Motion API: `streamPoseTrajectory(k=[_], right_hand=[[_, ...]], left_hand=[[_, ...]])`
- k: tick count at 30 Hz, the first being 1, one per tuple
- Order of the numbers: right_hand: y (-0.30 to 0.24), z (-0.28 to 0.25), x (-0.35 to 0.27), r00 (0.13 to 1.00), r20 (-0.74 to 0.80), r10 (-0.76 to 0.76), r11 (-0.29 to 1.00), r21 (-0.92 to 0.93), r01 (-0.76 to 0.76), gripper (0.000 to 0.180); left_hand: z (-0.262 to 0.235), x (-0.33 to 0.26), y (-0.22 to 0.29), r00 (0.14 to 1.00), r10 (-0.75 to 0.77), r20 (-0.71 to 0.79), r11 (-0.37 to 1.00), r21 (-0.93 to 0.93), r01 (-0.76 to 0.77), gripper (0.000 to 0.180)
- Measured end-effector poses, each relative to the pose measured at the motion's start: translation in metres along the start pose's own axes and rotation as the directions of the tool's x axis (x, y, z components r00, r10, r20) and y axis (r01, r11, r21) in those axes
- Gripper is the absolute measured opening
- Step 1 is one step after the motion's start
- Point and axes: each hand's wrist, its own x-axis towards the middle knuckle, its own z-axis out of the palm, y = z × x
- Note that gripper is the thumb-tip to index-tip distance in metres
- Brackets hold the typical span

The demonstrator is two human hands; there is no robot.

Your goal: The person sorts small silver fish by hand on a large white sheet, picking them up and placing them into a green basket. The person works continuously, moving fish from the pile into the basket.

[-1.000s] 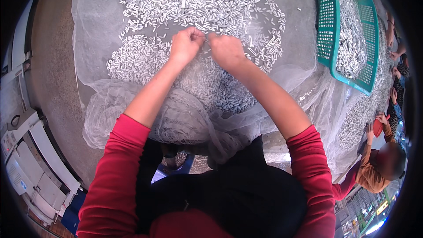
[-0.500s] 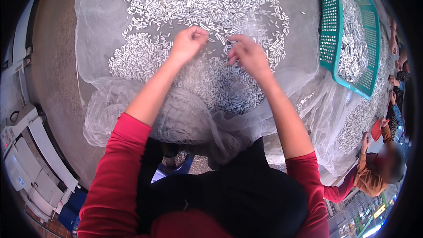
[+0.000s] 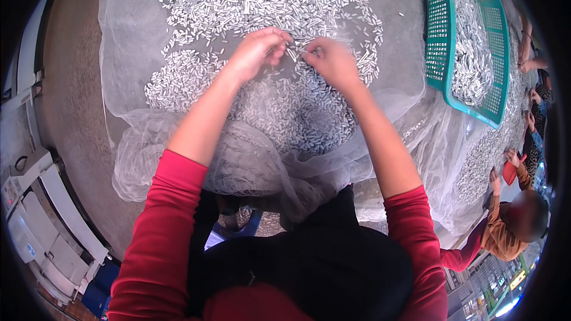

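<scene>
A broad heap of small silver cylinder-shaped pieces (image 3: 262,0) covers the far part of the table. Nearer my body lie a left pile (image 3: 184,77) and a greyer pile (image 3: 321,125) of similar pieces, the latter partly on netting. Over the gap between heap and piles, my left hand (image 3: 259,53) has its fingers curled in, slightly blurred. My right hand (image 3: 333,64) faces it from the right, thumb and forefinger pinched close to a few loose pieces. What either hand's fingertips hold is too small to make out.
Translucent white netting (image 3: 238,160) bunches along the near table edge. A teal plastic basket (image 3: 439,30) of silver pieces stands at the right. Beyond it, a co-worker (image 3: 505,232) and other people's hands are at work. A pale machine (image 3: 47,220) stands at the left.
My right hand has moved inward and its spread fingers have come together in a pinch. My left hand has shifted slightly to the right, toward it. The basket appears slightly left in view.
</scene>
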Motion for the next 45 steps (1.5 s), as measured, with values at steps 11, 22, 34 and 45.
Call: streamPoseTrajectory(k=[11, 22, 34, 45], right_hand=[[0.009, -0.008, 0.019, 0.986, -0.059, -0.156, 0.986, -0.066, 0.152, 0.029], [0.016, -0.022, 0.020, 0.996, -0.075, 0.055, 0.920, 0.392, -0.021, 0.016], [0.039, -0.048, -0.008, 0.995, 0.034, 0.089, 0.471, 0.879, -0.072, 0.016], [0.079, -0.071, -0.045, 0.959, 0.165, 0.229, 0.195, 0.958, -0.211, 0.016]], left_hand=[[0.019, -0.004, -0.017, 0.890, 0.420, 0.178, 0.150, 0.953, -0.261, 0.017], [0.006, 0.000, -0.012, 0.919, 0.393, -0.018, 0.491, 0.849, -0.194, 0.018], [0.003, -0.001, -0.002, 0.848, 0.530, 0.015, 0.282, 0.940, -0.193, 0.016], [0.017, 0.012, 0.006, 0.990, 0.102, -0.099, 0.974, 0.210, -0.080, 0.015]])
